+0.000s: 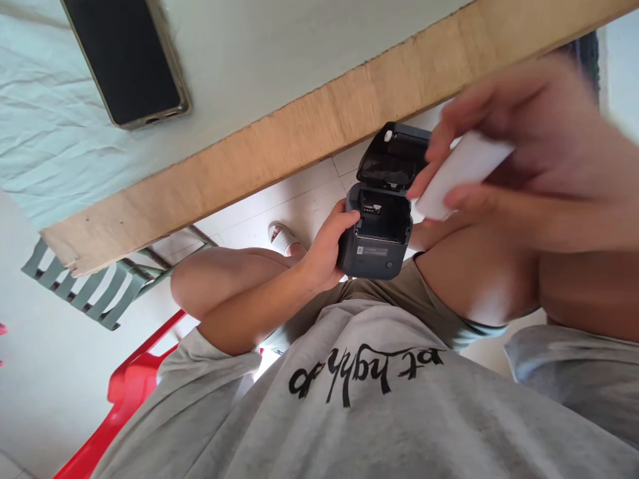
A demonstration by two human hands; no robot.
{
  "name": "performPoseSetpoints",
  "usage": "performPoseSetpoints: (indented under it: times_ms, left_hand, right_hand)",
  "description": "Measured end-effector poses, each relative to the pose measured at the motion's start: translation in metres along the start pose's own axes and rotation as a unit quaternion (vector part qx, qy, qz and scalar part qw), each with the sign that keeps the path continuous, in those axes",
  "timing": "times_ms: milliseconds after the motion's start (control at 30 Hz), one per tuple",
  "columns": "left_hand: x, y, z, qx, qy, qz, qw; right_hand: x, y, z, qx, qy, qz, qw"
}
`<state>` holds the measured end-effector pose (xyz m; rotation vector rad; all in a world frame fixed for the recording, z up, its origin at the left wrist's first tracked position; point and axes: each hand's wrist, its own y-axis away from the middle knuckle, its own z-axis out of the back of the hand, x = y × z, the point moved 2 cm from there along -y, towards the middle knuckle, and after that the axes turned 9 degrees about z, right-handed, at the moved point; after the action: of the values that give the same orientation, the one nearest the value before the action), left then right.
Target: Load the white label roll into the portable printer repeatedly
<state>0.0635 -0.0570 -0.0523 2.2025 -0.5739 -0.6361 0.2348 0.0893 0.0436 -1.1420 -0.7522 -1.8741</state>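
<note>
My left hand is wrapped round the side of a dark portable thermal printer, its thumb on the rim. The printer's lid stands open towards the table, and the paper bay inside looks bare. In my right hand, pinched between thumb and fingers, is a white paper roll, held just right of the open bay and nearer the camera. Motion blurs this hand and the roll, so fine detail on the roll is lost.
Above the printer runs the table's wooden edge, with a pale green cover behind it. A black phone lies at the upper left. Below are a green slatted stool, a red plastic chair and my legs.
</note>
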Motion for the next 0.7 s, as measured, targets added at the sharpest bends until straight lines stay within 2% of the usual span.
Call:
performPoseSetpoints:
  times_ms: [100,300,433,700]
  left_hand:
    - [0.001,-0.002,-0.006,-0.014,-0.001,-0.016,1.000]
    - [0.001,-0.010,-0.015,-0.003,0.000,-0.032,0.999]
    - [0.002,-0.014,-0.014,0.003,-0.012,-0.029,1.000]
    - [0.007,-0.021,-0.008,0.004,-0.028,-0.015,0.999]
  right_hand:
    - [-0.013,0.001,-0.019,0.046,0.052,-0.007,0.998]
    - [-0.030,-0.015,-0.028,0.033,0.195,-0.024,0.980]
    - [-0.035,-0.008,-0.028,0.019,0.285,-0.022,0.958]
    - [-0.052,0.010,-0.038,0.033,0.326,0.003,0.945]
